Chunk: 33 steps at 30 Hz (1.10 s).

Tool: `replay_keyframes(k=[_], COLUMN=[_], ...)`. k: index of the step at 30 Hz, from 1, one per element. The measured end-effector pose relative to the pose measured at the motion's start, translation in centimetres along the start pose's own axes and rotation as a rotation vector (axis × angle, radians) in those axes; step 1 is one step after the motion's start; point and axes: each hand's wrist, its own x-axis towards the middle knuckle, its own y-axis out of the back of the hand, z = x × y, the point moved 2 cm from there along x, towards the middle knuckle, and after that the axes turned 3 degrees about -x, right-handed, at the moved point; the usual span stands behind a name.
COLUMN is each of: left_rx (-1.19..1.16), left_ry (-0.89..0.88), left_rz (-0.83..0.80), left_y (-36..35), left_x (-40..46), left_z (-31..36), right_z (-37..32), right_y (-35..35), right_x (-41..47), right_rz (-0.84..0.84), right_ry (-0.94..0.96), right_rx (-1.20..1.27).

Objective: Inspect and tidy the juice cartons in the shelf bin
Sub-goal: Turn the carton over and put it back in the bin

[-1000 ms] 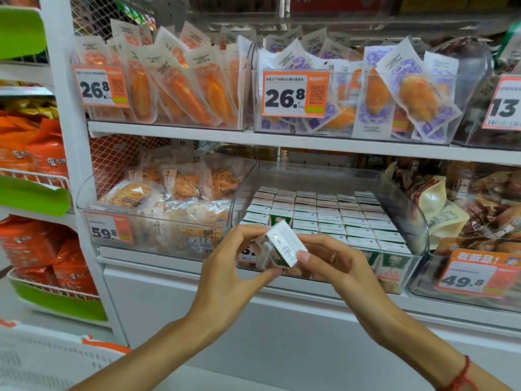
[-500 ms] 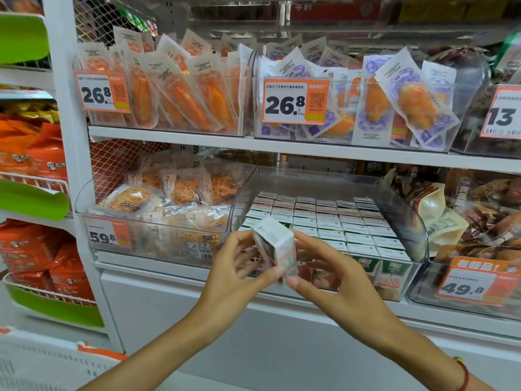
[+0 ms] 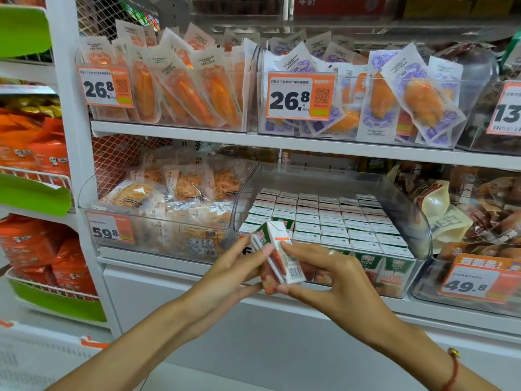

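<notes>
**Carton held up in front of the bin**

I hold one small juice carton (image 3: 277, 256), white and green on top with red fruit print lower down, in both hands, near side of the clear plastic shelf bin (image 3: 406, 221), just in front of its left front corner. The carton is tilted, top leaning left and away; barcode face toward me at lower right; a white wrapped straw runs down its near edge.

Left hand (image 3: 225, 273): grip closed on the carton's left side, fingers curled behind it.

Right hand (image 3: 332, 280): grip closed on the carton's right side, thumb at the bottom corner, forefinger at the top. A ring shows on one finger; a red cord bracelet (image 3: 452, 371) on that wrist.

Bin holds rows of matching juice cartons (image 3: 332, 221), upright, tops level. Orange price tag (image 3: 300, 95) reading 26.8 on the shelf above.
</notes>
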Motion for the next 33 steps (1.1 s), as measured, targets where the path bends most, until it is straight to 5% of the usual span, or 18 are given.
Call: replay_keyframes(k=[5, 10, 16, 20, 28, 33], left_rx=[-0.088, -0.124, -0.139, -0.132, 0.201, 0.116], left_ry=[0.127, 0.339, 0.375, 0.282, -0.271, -0.159], left_rz=[0.03, 0.155, 0.23, 0.247, 0.339, 0.34], left_y=[0.2, 0.1, 0.1, -0.1, -1.2, -1.0], left_x=[-0.2, -0.5, -0.1, -0.2, -0.2, -0.2], left_z=[0.3, -0.2, -0.3, -0.1, 0.8, 0.6], right_z=[-0.2, 0.1, 0.6, 0.7, 0.7, 1.1], right_y=[0.6, 0.2, -0.1, 0.1, -0.8, -0.7], right_x=[0.3, 0.4, 0.6, 0.6, 0.6, 0.7], right_rz=[0.016, 0.022, -0.02, -0.016, -0.057, 0.082], right_ry=[-0.206, -0.427, -0.578, -0.593, -0.611, -0.398], right_rx=[0.324, 0.4, 0.471, 0.511, 0.749, 0.447])
